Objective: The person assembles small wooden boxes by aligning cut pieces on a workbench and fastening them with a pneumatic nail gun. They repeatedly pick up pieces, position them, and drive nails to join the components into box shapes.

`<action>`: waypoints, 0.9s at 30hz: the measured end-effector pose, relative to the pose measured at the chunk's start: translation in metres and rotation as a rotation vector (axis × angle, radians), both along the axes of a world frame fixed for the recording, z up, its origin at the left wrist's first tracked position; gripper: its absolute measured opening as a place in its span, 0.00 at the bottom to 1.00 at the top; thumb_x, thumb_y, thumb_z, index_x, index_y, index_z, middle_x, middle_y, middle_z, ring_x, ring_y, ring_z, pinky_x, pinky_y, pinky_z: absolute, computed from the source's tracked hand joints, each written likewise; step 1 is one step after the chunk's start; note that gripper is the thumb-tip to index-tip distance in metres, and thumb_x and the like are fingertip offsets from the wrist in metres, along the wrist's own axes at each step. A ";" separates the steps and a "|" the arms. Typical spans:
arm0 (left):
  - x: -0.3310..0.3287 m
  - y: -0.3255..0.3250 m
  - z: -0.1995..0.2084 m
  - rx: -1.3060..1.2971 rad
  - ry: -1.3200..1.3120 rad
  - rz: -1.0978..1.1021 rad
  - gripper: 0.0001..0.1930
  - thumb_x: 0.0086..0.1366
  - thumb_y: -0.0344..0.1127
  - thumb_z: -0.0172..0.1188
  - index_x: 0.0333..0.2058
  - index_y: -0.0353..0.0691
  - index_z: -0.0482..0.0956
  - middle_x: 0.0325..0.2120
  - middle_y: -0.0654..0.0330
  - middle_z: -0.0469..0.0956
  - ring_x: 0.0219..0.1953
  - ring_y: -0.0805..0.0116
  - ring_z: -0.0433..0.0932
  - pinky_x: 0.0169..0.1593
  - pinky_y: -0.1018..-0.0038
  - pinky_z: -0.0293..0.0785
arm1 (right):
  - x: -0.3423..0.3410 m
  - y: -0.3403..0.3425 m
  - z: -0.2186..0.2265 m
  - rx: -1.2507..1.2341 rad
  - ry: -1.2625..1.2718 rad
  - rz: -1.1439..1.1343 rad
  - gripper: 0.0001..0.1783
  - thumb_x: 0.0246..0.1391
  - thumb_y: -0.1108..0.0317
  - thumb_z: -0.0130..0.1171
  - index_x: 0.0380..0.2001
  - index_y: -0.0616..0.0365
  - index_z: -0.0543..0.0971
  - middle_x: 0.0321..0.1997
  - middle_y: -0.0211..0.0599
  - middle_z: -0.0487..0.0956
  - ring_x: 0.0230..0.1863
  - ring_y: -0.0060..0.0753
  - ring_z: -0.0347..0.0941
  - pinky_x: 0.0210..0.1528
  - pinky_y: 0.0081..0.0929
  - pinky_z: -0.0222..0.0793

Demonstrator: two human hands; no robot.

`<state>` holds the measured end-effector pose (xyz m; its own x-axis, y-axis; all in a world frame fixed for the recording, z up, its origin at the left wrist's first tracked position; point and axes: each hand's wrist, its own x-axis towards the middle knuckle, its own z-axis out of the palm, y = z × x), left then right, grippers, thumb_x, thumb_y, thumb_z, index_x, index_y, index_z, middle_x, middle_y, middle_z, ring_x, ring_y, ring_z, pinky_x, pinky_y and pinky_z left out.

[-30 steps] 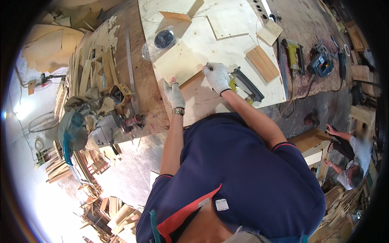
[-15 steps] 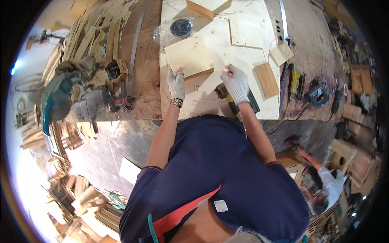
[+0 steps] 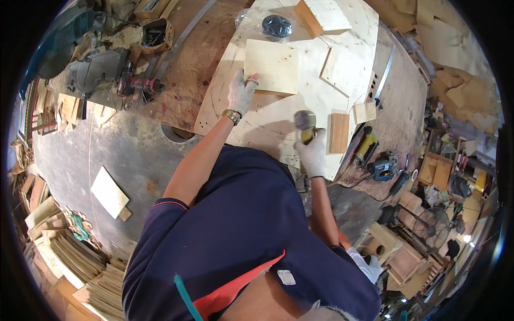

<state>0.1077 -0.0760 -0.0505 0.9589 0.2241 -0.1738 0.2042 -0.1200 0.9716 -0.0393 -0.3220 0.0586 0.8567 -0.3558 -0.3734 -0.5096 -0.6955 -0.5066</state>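
Observation:
A square pale wooden board (image 3: 272,67) lies on the large plywood sheet (image 3: 262,125), with a darker wooden side edge under its near side. My gloved left hand (image 3: 243,91) grips its near left corner, thumb on top and fingers along the left side. In my gloved right hand (image 3: 313,152) is a yellow-and-black nail gun (image 3: 305,125), blurred by motion. Its rounded head points away from me, apart from the board. The right fingers wrap its handle and are partly hidden. Just right of that hand lies a brown wooden block (image 3: 338,133).
A wrapped black disc (image 3: 277,25), an angled wooden piece (image 3: 321,16) and a thin panel (image 3: 336,72) lie farther off. Another yellow nail gun (image 3: 367,145) and a blue jigsaw (image 3: 381,170) sit right. A red drill (image 3: 138,83) and a mitre saw (image 3: 91,69) stand left.
My right hand has taken hold of the nail gun and raised it from the sheet. My left hand stays on the board's corner. The whole view has turned and shifted.

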 end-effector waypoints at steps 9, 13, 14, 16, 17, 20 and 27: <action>0.005 -0.004 -0.014 0.151 -0.031 0.064 0.34 0.71 0.61 0.66 0.53 0.30 0.77 0.41 0.36 0.86 0.48 0.36 0.86 0.49 0.51 0.79 | 0.073 -0.008 0.115 0.388 -0.063 0.103 0.24 0.67 0.69 0.63 0.62 0.62 0.71 0.41 0.39 0.82 0.22 0.28 0.80 0.24 0.30 0.76; 0.002 -0.004 -0.010 0.034 -0.042 0.020 0.30 0.71 0.60 0.66 0.47 0.34 0.76 0.40 0.38 0.86 0.46 0.35 0.85 0.48 0.49 0.78 | 0.090 0.001 0.120 0.534 -0.010 0.067 0.23 0.66 0.70 0.63 0.62 0.63 0.73 0.42 0.38 0.82 0.24 0.28 0.80 0.26 0.30 0.77; 0.001 -0.004 -0.007 0.018 -0.041 0.015 0.29 0.71 0.60 0.66 0.46 0.35 0.76 0.39 0.38 0.86 0.46 0.35 0.85 0.47 0.49 0.78 | 0.092 0.004 0.119 0.529 -0.004 0.059 0.23 0.66 0.70 0.63 0.61 0.63 0.73 0.42 0.38 0.82 0.24 0.28 0.80 0.26 0.30 0.77; 0.001 -0.002 -0.002 0.021 -0.018 0.002 0.27 0.71 0.59 0.66 0.45 0.36 0.75 0.38 0.39 0.86 0.45 0.36 0.85 0.47 0.50 0.78 | 0.093 0.007 0.117 0.527 0.008 0.078 0.23 0.66 0.71 0.62 0.62 0.64 0.73 0.44 0.40 0.83 0.23 0.28 0.80 0.26 0.30 0.77; 0.002 -0.002 0.001 0.040 0.001 -0.004 0.26 0.71 0.58 0.66 0.45 0.36 0.75 0.38 0.40 0.86 0.44 0.36 0.85 0.46 0.50 0.78 | 0.095 0.009 0.116 0.539 0.006 0.075 0.23 0.66 0.72 0.61 0.62 0.64 0.73 0.45 0.40 0.84 0.23 0.28 0.79 0.26 0.30 0.77; 0.002 -0.001 0.007 0.055 0.002 -0.009 0.25 0.72 0.57 0.66 0.44 0.37 0.75 0.36 0.41 0.85 0.43 0.36 0.85 0.46 0.50 0.78 | 0.097 0.014 0.113 0.528 0.021 0.090 0.24 0.67 0.74 0.58 0.65 0.64 0.71 0.48 0.44 0.85 0.22 0.27 0.79 0.26 0.29 0.78; 0.001 -0.002 0.009 0.008 -0.032 0.000 0.25 0.71 0.57 0.66 0.42 0.37 0.74 0.35 0.41 0.85 0.41 0.35 0.84 0.44 0.50 0.77 | 0.098 0.021 0.110 0.495 0.029 0.087 0.25 0.68 0.75 0.56 0.66 0.64 0.70 0.47 0.42 0.85 0.22 0.26 0.78 0.26 0.27 0.78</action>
